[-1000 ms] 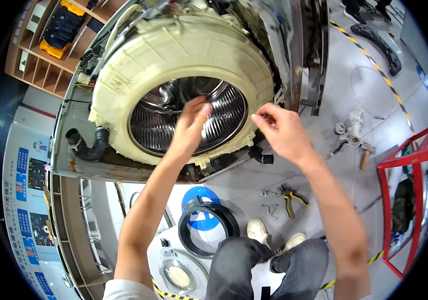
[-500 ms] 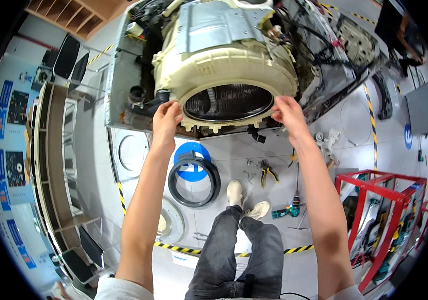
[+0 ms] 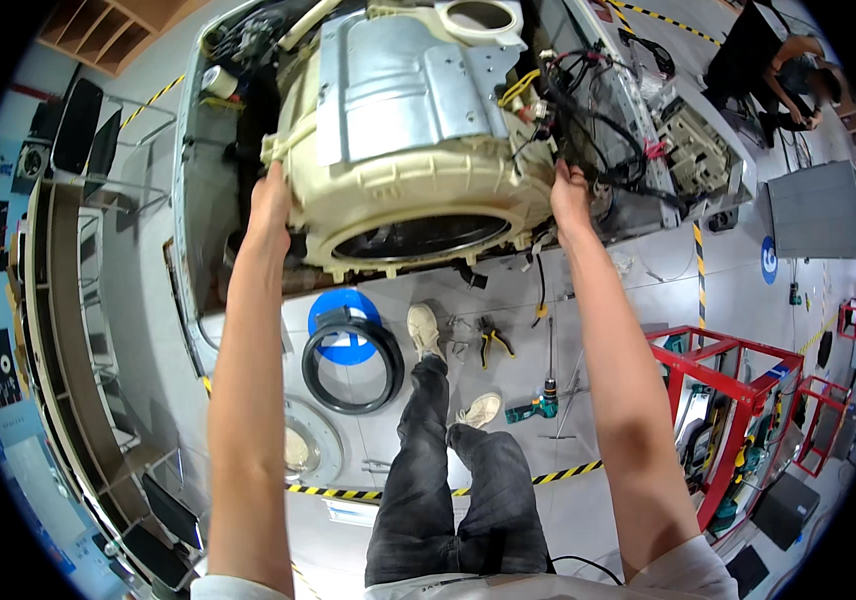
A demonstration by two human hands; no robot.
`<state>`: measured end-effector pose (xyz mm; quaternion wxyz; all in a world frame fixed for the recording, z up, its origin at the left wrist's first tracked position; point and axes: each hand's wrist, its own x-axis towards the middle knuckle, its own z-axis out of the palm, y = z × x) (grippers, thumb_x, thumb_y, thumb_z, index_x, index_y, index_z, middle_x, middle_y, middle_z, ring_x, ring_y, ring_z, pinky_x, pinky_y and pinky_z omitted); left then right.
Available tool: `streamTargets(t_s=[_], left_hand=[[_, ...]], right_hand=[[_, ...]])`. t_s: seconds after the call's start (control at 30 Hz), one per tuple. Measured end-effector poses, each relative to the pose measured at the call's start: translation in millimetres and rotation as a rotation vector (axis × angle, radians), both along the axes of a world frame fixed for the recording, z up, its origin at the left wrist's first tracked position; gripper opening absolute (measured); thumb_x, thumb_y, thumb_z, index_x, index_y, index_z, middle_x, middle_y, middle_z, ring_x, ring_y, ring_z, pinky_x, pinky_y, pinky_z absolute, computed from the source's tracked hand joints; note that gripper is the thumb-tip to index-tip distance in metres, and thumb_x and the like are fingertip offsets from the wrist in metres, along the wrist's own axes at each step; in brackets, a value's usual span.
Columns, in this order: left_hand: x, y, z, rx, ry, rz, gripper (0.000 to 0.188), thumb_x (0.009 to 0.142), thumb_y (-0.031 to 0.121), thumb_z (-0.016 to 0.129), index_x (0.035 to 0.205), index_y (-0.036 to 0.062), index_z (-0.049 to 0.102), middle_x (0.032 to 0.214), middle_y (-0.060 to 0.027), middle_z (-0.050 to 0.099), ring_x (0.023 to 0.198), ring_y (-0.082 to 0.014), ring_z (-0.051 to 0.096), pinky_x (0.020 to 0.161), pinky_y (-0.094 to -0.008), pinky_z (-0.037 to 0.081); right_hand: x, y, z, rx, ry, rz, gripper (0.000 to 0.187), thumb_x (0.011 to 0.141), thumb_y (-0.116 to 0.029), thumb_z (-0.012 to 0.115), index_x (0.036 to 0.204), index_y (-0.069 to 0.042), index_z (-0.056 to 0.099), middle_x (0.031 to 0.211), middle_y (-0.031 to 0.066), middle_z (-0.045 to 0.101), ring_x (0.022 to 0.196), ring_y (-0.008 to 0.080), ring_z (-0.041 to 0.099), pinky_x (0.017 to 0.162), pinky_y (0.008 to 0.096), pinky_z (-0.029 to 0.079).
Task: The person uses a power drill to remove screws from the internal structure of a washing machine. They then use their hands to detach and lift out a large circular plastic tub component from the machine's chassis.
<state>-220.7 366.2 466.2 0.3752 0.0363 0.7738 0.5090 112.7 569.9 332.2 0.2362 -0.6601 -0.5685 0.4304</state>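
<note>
Place: you're in a repair workshop | Before you: an opened washing machine (image 3: 418,100), its tub (image 3: 428,185) exposed | By your feet: pliers (image 3: 489,335), cordless drill (image 3: 545,402) | To your right: red-framed tool rack (image 3: 731,450) | Around you: black-and-yellow floor tape (image 3: 568,472) | To your left: long shelving (image 3: 66,300)

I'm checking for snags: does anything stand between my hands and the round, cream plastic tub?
Nothing visible does: the left hand is at the left side of the round, cream plastic tub, the right hand at its right. Loose black cables lie right of the right hand, not in between. Some fingertips are hidden.
</note>
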Motion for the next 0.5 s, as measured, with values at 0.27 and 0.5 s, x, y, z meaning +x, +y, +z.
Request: streamTargets(t_s=[0.27, 0.5], left_hand=[[-19.0, 4.8, -31.6, -0.259, 0.010, 0.006, 0.072, 0.099, 0.051, 0.031, 0.142, -0.0059, 0.040, 0.135, -0.0187, 0.053, 0.124, -0.0286, 0.051, 0.101, -0.0394, 0.040], [-16.8, 1.1, -35.4, -0.214, -0.025, -0.018, 0.069, 0.099, 0.053, 0.031, 0.147, 0.0032, 0.037, 0.140, -0.0122, 0.051, 0.127, -0.0237, 0.049, 0.103, -0.0352, 0.038]], right_hand=[[-15.0, 19.0, 9.4, -0.443, 0.371, -0.059, 0.062, 0.100, -0.051, 0.042, 0.143, -0.007, 0.044, 0.141, 0.0098, 0.049, 0.132, 0.0218, 0.043, 0.110, 0.0360, 0.031], [-32.2, 1.8, 47.0, -0.335, 0.398, -0.113, 0.057, 0.098, -0.050, 0.047, 0.137, -0.009, 0.049, 0.122, 0.0078, 0.060, 0.106, 0.0185, 0.062, 0.096, 0.0347, 0.045]])
